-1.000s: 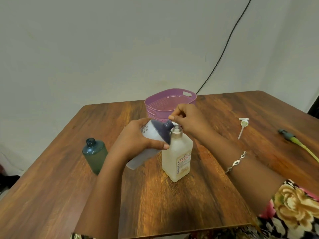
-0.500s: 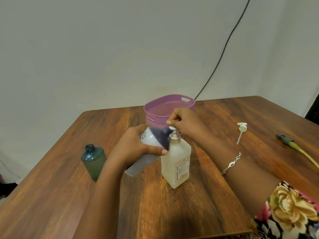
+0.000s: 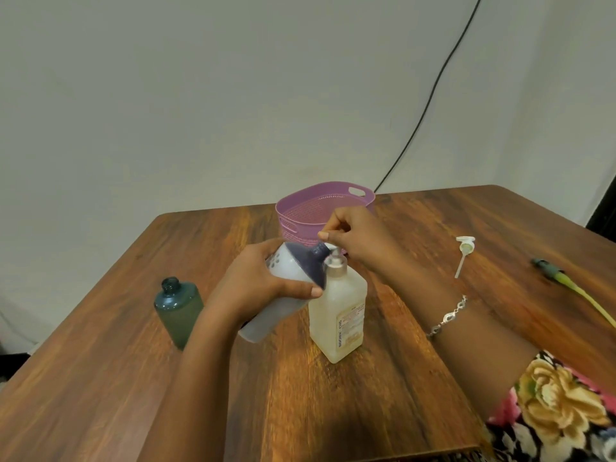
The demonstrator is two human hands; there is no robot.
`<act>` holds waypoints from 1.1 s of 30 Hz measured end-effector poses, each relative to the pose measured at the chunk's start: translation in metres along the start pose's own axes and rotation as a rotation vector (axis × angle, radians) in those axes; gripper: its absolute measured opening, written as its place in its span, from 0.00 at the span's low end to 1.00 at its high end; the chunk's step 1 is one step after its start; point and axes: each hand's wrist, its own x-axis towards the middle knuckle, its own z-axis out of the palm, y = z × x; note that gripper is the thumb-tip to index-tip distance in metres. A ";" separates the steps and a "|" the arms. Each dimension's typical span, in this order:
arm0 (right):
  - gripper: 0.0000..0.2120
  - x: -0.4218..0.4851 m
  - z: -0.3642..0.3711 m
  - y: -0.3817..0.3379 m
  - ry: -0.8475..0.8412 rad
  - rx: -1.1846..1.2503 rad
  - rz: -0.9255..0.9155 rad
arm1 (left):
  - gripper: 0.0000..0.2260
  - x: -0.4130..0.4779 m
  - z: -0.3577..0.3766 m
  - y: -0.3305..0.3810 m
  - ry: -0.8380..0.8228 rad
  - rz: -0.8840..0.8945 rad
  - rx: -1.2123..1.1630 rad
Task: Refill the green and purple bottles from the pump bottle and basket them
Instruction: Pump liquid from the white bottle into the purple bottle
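Purple bottle [image 3: 293, 266] and pump bottle [image 3: 336, 311] meet at the middle of the wooden table [image 3: 100, 378], which fills the lower half of my feed. Toward the far edge, just behind both hands, I see the purple basket [image 3: 301, 225]. The pump bottle stands upright, its pale liquid showing through. The purple bottle leans against it, tilted so that its dark neck points at the pump nozzle; I cannot tell whether its base touches the wood. The green bottle [image 3: 178, 310] stands upright and uncapped, well apart on the left. The left hand [image 3: 256, 278] grips the purple bottle, fingers and thumb wrapped round its shoulder. The right hand [image 3: 356, 238] sits on top of the pump, fingertips pinched together on the pump head. A loose white pump head [image 3: 465, 253] lies off to the right, and a yellow-green cable end [image 3: 566, 281] beyond it. A silver bracelet [image 3: 448, 316] circles the right wrist.
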 end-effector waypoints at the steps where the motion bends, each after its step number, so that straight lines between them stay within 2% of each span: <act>1: 0.07 -0.001 0.001 0.002 0.000 0.009 0.002 | 0.22 -0.002 0.002 -0.002 0.000 -0.005 -0.016; 3: 0.07 -0.002 0.002 0.005 0.002 0.025 0.005 | 0.27 -0.004 0.005 -0.004 0.007 -0.016 -0.034; 7: 0.06 -0.002 -0.001 -0.004 0.063 0.065 0.001 | 0.24 -0.001 0.000 0.001 0.018 -0.006 -0.035; 12: 0.09 0.001 -0.010 -0.010 -0.015 0.009 0.009 | 0.25 0.003 -0.005 0.007 0.027 0.003 0.007; 22: 0.07 -0.003 0.000 -0.003 0.073 0.051 0.002 | 0.23 -0.003 0.002 0.003 0.025 -0.026 -0.044; 27: 0.09 0.001 -0.008 -0.011 0.024 0.031 0.017 | 0.21 0.001 -0.003 0.008 0.031 -0.028 -0.036; 33: 0.10 -0.002 0.006 0.009 0.084 -0.004 -0.032 | 0.25 -0.002 0.004 -0.001 -0.003 -0.049 -0.036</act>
